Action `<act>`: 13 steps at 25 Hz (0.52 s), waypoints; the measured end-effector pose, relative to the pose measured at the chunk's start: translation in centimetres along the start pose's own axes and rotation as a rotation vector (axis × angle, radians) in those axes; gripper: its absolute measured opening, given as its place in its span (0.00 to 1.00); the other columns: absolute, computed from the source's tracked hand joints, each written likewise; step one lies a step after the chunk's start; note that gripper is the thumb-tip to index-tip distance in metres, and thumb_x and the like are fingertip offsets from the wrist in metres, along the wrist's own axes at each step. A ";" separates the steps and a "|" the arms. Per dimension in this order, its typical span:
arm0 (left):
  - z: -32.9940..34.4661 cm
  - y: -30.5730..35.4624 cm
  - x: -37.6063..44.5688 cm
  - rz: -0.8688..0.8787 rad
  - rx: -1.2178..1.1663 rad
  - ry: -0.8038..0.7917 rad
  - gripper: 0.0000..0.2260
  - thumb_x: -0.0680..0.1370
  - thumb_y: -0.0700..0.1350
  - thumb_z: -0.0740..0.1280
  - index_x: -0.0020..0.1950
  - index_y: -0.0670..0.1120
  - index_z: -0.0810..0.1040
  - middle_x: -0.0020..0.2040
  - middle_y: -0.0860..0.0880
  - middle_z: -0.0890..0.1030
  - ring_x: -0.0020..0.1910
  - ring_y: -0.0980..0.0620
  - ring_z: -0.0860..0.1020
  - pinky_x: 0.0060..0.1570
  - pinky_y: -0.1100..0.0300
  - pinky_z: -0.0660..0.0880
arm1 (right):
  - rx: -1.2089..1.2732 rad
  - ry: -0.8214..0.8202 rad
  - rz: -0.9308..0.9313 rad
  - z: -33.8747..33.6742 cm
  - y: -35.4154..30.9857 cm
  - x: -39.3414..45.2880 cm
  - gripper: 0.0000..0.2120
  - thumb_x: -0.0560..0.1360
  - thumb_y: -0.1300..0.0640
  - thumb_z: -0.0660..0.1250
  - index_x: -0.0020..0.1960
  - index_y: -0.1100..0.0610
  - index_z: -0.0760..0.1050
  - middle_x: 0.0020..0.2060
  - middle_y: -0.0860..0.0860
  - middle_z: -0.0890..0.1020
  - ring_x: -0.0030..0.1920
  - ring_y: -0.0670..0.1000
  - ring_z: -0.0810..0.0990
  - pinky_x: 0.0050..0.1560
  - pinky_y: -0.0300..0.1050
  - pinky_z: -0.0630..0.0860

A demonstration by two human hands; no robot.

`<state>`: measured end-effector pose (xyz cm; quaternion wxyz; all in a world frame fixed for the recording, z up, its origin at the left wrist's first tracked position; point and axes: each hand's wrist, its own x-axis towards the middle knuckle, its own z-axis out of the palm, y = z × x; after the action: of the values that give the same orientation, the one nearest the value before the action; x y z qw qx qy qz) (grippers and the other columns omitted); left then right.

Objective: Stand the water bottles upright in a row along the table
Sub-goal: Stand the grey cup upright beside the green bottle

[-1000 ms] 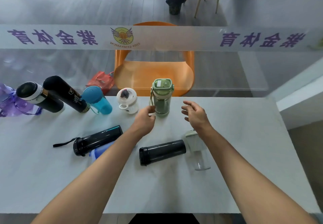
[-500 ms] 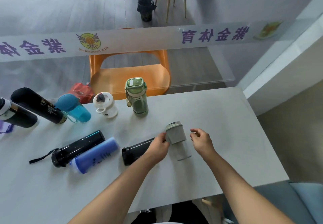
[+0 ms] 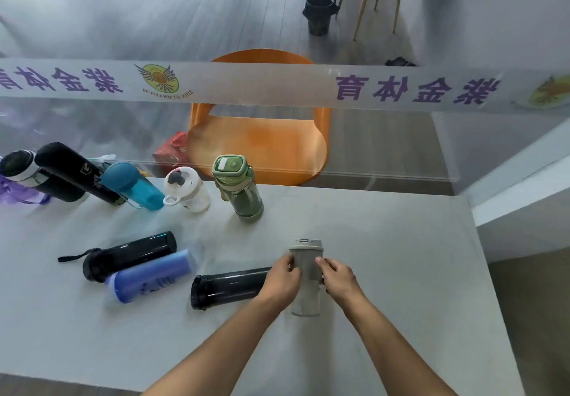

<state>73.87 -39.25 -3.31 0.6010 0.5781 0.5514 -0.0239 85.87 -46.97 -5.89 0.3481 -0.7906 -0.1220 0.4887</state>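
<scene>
A grey bottle (image 3: 306, 272) with a clear lower half is held between both hands near the table's middle. My left hand (image 3: 282, 278) grips its left side and my right hand (image 3: 336, 278) its right side. A row stands along the far edge: a green bottle (image 3: 239, 190), a white one (image 3: 186, 188), a teal one (image 3: 132, 184), a tall black one (image 3: 74, 172) and a black-and-white one (image 3: 27, 173). Lying flat are a black bottle (image 3: 228, 286) by my left hand, a blue bottle (image 3: 149, 276) and a strapped black bottle (image 3: 128, 255).
The grey table (image 3: 401, 272) ends at a glass partition (image 3: 277, 84) with a printed band. Behind the glass stand an orange chair (image 3: 259, 145) and a red bag (image 3: 171, 150). A purple bottle (image 3: 12, 192) sits at the far left. The table's right edge drops off.
Both hands left the green bottle, came back toward me and closed on the lying grey bottle. It now points lid-up between them. The camera view shifted.
</scene>
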 end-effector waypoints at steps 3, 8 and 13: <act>0.0 2.0 0.8 0.034 -0.188 0.068 0.20 0.80 0.40 0.59 0.72 0.49 0.70 0.66 0.50 0.77 0.63 0.50 0.77 0.65 0.48 0.75 | 0.078 0.044 -0.075 -1.3 -2.7 1.4 0.15 0.80 0.48 0.62 0.54 0.58 0.81 0.48 0.54 0.84 0.50 0.55 0.81 0.54 0.53 0.77; -2.2 6.1 2.6 0.148 -0.307 0.086 0.24 0.80 0.33 0.54 0.71 0.55 0.69 0.64 0.52 0.76 0.59 0.57 0.77 0.54 0.59 0.78 | 0.191 0.073 -0.200 -3.1 -7.3 3.7 0.14 0.81 0.47 0.60 0.57 0.54 0.78 0.56 0.53 0.83 0.59 0.54 0.80 0.64 0.59 0.75; -2.9 6.6 4.0 0.192 -0.296 0.083 0.25 0.79 0.32 0.53 0.70 0.54 0.70 0.68 0.52 0.73 0.66 0.51 0.74 0.64 0.49 0.76 | 0.215 0.074 -0.243 -3.0 -8.7 5.0 0.14 0.80 0.46 0.61 0.57 0.54 0.76 0.56 0.53 0.82 0.59 0.55 0.81 0.64 0.62 0.75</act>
<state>78.02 -32.57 -0.85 0.6560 0.5338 0.5153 0.1390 92.15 -39.27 -2.65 0.4915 -0.7456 -0.1506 0.4241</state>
